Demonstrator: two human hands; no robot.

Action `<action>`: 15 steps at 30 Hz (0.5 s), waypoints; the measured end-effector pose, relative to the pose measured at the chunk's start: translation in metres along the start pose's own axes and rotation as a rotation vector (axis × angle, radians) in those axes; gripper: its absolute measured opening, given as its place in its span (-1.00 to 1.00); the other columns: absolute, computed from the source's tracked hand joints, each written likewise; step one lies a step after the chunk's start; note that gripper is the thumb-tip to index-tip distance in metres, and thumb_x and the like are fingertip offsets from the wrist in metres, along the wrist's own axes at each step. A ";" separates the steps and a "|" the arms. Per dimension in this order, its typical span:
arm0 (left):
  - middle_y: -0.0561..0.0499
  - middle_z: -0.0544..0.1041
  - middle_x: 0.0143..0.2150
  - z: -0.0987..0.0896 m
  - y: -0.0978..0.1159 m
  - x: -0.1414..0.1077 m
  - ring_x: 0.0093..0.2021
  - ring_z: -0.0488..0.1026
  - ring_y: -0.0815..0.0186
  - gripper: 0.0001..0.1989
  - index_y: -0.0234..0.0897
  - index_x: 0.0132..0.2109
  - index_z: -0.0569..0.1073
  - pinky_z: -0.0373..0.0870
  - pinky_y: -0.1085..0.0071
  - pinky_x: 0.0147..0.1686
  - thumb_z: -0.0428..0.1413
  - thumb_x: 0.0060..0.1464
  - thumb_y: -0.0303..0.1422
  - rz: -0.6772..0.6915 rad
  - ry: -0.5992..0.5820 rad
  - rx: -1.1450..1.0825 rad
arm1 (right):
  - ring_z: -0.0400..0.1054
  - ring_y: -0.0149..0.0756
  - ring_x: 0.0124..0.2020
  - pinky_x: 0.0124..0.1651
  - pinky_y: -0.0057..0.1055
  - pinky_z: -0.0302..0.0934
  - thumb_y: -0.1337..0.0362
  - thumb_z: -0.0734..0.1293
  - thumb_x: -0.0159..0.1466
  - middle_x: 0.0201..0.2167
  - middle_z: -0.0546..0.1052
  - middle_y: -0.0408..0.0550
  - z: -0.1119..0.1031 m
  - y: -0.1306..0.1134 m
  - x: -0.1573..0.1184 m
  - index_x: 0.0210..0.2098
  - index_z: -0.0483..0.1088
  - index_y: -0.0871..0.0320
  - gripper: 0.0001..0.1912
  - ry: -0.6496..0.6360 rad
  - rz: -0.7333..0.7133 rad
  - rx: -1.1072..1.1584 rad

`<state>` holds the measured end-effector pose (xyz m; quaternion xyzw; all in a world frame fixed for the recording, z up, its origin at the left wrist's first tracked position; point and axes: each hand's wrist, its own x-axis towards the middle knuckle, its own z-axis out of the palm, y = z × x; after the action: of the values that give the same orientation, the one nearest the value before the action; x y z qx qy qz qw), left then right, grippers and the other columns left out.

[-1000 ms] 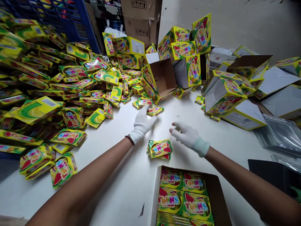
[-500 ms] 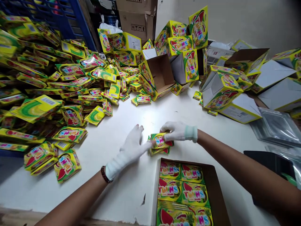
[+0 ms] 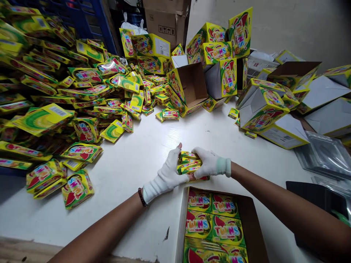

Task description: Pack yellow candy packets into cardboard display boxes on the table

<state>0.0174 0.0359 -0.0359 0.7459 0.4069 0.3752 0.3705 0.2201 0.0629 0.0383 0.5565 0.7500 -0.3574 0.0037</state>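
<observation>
Both my hands wear white gloves and press from either side on a small stack of yellow candy packets (image 3: 189, 163) standing on edge on the white table (image 3: 131, 182). My left hand (image 3: 167, 173) grips the stack's left side, my right hand (image 3: 210, 163) its right side. Just below them lies an open brown carton (image 3: 253, 226) holding rows of the same packets (image 3: 212, 228) laid flat, labels up.
A big heap of loose packets (image 3: 63, 98) covers the table's left and back. Open and closed yellow display boxes (image 3: 189, 86) stand at the back and right (image 3: 263, 111). Clear plastic trays (image 3: 325, 153) and a dark object (image 3: 315, 197) lie at the right. Brown cardboard boxes (image 3: 164, 22) stand behind.
My left hand came back from the far packets, and both hands closed around the small stack near the carton, turning it up on edge.
</observation>
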 end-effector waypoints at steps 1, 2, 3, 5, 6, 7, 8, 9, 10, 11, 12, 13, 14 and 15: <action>-0.27 0.20 0.25 0.002 -0.002 0.002 0.27 0.24 -0.04 0.11 -0.26 0.44 -0.14 0.25 -0.02 0.25 0.30 -0.11 -0.15 0.065 0.043 0.033 | 0.39 -0.07 -0.16 -0.10 -0.15 0.33 -0.04 0.54 -0.11 -0.10 0.47 0.09 0.003 0.002 -0.001 0.00 0.29 0.20 -0.21 0.105 -0.094 -0.032; -0.26 0.16 0.28 0.003 -0.004 0.004 0.30 0.20 -0.04 0.09 -0.24 0.44 -0.14 0.23 -0.03 0.26 0.30 -0.09 -0.16 0.112 0.084 0.067 | 0.37 -0.06 -0.13 -0.07 -0.12 0.32 -0.03 0.52 -0.06 -0.07 0.44 0.13 0.007 0.004 0.000 0.02 0.27 0.21 -0.23 0.196 -0.201 -0.054; -0.26 0.13 0.30 0.005 -0.005 0.006 0.31 0.18 -0.05 0.08 -0.21 0.44 -0.15 0.22 -0.04 0.27 0.29 -0.07 -0.16 0.140 0.120 0.090 | 0.35 -0.05 -0.10 -0.03 -0.10 0.31 -0.02 0.50 -0.02 -0.06 0.41 0.15 0.010 0.009 0.001 0.04 0.25 0.22 -0.25 0.272 -0.305 -0.070; -0.27 0.09 0.33 0.009 -0.007 0.008 0.32 0.17 -0.06 0.08 -0.21 0.44 -0.15 0.23 -0.05 0.26 0.29 -0.06 -0.13 0.148 0.154 0.103 | 0.33 -0.01 -0.03 0.02 -0.04 0.29 0.00 0.47 0.04 -0.02 0.38 0.19 0.015 0.021 0.005 0.10 0.21 0.21 -0.26 0.356 -0.466 -0.091; -0.28 0.09 0.34 0.011 -0.008 0.009 0.32 0.16 -0.07 0.09 -0.22 0.44 -0.15 0.22 -0.05 0.27 0.30 -0.07 -0.11 0.139 0.154 0.097 | 0.31 0.02 0.00 0.05 0.00 0.28 0.01 0.46 0.05 0.00 0.37 0.20 0.017 0.028 0.007 0.15 0.17 0.20 -0.22 0.371 -0.522 -0.099; -0.28 0.09 0.35 0.013 -0.008 0.010 0.33 0.16 -0.08 0.09 -0.23 0.44 -0.14 0.21 -0.05 0.28 0.30 -0.07 -0.08 0.127 0.148 0.088 | 0.29 0.05 0.05 0.09 0.05 0.26 0.01 0.47 0.05 0.04 0.35 0.22 0.019 0.035 0.010 0.20 0.12 0.19 -0.16 0.377 -0.565 -0.103; -0.28 0.10 0.34 0.016 -0.009 0.010 0.33 0.16 -0.08 0.10 -0.25 0.43 -0.13 0.19 -0.05 0.29 0.30 -0.07 -0.06 0.111 0.143 0.079 | 0.26 0.08 0.11 0.14 0.08 0.23 0.01 0.48 0.04 0.10 0.31 0.24 0.022 0.043 0.012 0.25 0.06 0.18 -0.08 0.377 -0.594 -0.096; -0.29 0.12 0.34 0.020 -0.009 0.011 0.33 0.16 -0.08 0.10 -0.26 0.43 -0.13 0.18 -0.05 0.30 0.30 -0.08 -0.05 0.089 0.143 0.070 | 0.22 0.11 0.17 0.18 0.09 0.19 0.02 0.50 0.01 0.15 0.25 0.25 0.024 0.049 0.014 0.30 0.00 0.17 0.00 0.374 -0.612 -0.074; -0.29 0.13 0.33 0.024 -0.010 0.012 0.33 0.17 -0.08 0.11 -0.27 0.43 -0.12 0.17 -0.05 0.30 0.30 -0.08 -0.03 0.062 0.151 0.054 | 0.17 0.12 0.22 0.22 0.09 0.16 0.02 0.51 -0.01 0.19 0.20 0.26 0.027 0.054 0.016 0.33 -0.07 0.16 0.07 0.369 -0.619 -0.038; -0.29 0.14 0.32 0.029 -0.011 0.014 0.32 0.18 -0.08 0.11 -0.28 0.43 -0.12 0.18 -0.06 0.29 0.29 -0.09 0.00 0.034 0.165 0.033 | 0.12 0.13 0.26 0.25 0.09 0.14 0.03 0.52 -0.03 0.22 0.15 0.26 0.031 0.059 0.017 0.34 -0.12 0.15 0.12 0.371 -0.615 0.009; -0.30 0.15 0.31 0.034 -0.012 0.016 0.31 0.20 -0.08 0.12 -0.28 0.43 -0.12 0.20 -0.06 0.28 0.28 -0.09 0.02 0.008 0.184 0.007 | 0.10 0.12 0.28 0.26 0.07 0.13 0.04 0.52 -0.04 0.24 0.11 0.25 0.035 0.062 0.019 0.35 -0.16 0.13 0.14 0.379 -0.601 0.062; -0.30 0.16 0.30 0.039 -0.013 0.019 0.30 0.21 -0.08 0.11 -0.28 0.42 -0.11 0.21 -0.07 0.27 0.27 -0.09 0.05 -0.015 0.205 -0.018 | 0.09 0.10 0.28 0.26 0.05 0.14 0.05 0.52 -0.04 0.25 0.08 0.24 0.040 0.064 0.020 0.35 -0.18 0.11 0.15 0.390 -0.580 0.112; -0.30 0.16 0.31 0.043 -0.014 0.021 0.31 0.20 -0.09 0.10 -0.28 0.42 -0.09 0.20 -0.08 0.27 0.26 -0.09 0.07 -0.031 0.225 -0.039 | 0.11 0.08 0.27 0.25 0.03 0.16 0.06 0.51 -0.03 0.24 0.07 0.22 0.044 0.066 0.021 0.35 -0.18 0.09 0.13 0.402 -0.554 0.156; -0.31 0.15 0.32 0.045 -0.015 0.023 0.32 0.18 -0.11 0.09 -0.28 0.41 -0.07 0.18 -0.09 0.28 0.24 -0.08 0.09 -0.036 0.239 -0.052 | 0.14 0.05 0.25 0.23 0.00 0.19 0.07 0.50 -0.01 0.23 0.08 0.21 0.047 0.066 0.022 0.33 -0.16 0.07 0.09 0.414 -0.530 0.188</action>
<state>0.0606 0.0513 -0.0627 0.6786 0.4518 0.4651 0.3452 0.2488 0.0645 -0.0406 0.4012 0.8172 -0.2930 -0.2924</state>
